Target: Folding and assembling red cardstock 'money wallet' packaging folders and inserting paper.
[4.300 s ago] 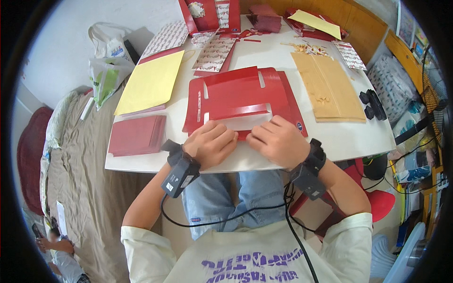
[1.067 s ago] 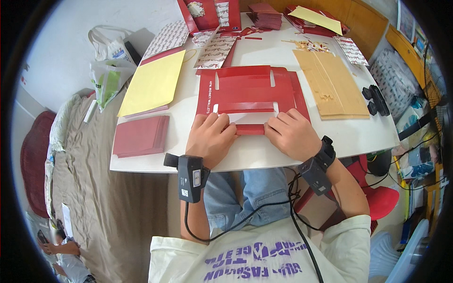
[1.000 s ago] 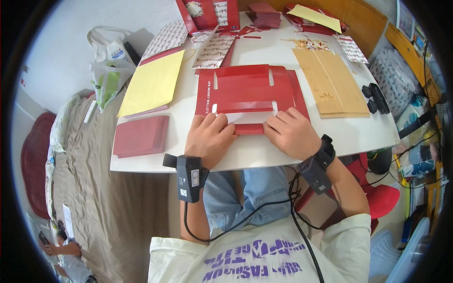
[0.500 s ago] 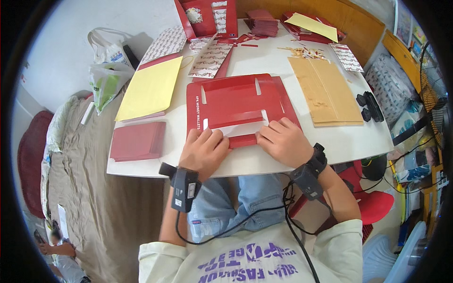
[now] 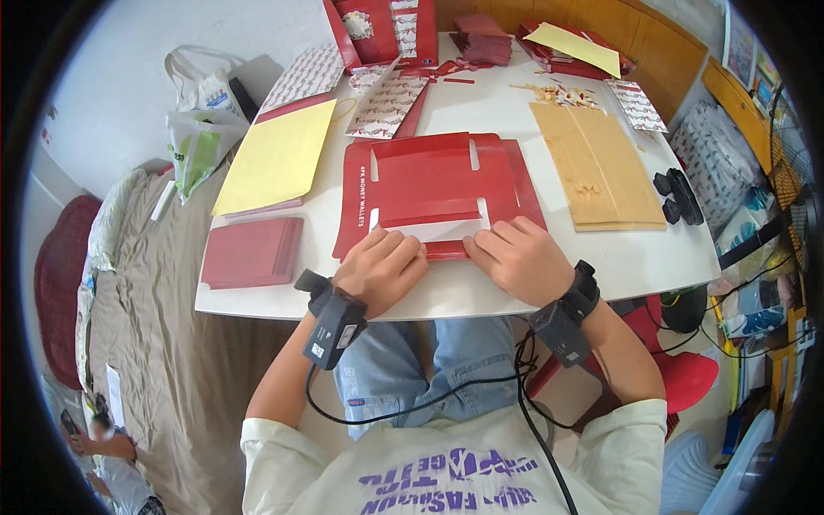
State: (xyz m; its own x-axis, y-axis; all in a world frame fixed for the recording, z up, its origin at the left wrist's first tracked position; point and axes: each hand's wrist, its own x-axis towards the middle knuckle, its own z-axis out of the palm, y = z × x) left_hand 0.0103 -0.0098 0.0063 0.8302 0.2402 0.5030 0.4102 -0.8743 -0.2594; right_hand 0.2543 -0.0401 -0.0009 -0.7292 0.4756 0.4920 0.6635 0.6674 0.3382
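A red die-cut cardboard sheet (image 5: 425,176) with slots and folded flaps lies before me near the table's front edge. A white strip (image 5: 433,231) shows across its near part. My left hand (image 5: 379,268) has its fingers curled over the near left corner. At the near right corner my right hand (image 5: 522,259) grips the same edge, fingers bent and thumb tucked beneath. Both hands are closed on the cardboard; the thumbs are mostly hidden. Another red sheet (image 5: 525,193) lies under it, sticking out on the right.
Left on the white table (image 5: 326,296) are a dark red card stack (image 5: 251,252) and yellow sheets (image 5: 276,159). Tan cardboard (image 5: 596,167), paper scraps (image 5: 562,96) and a black clip-like object (image 5: 678,196) lie right. Patterned envelopes (image 5: 388,107) and a red box (image 5: 386,34) stand behind. Cables (image 5: 446,403) hang from my wrists.
The red cardboard has turned and shifted slightly under my hands. My left wrist has tilted outward, while my right hand stays at the near right corner.
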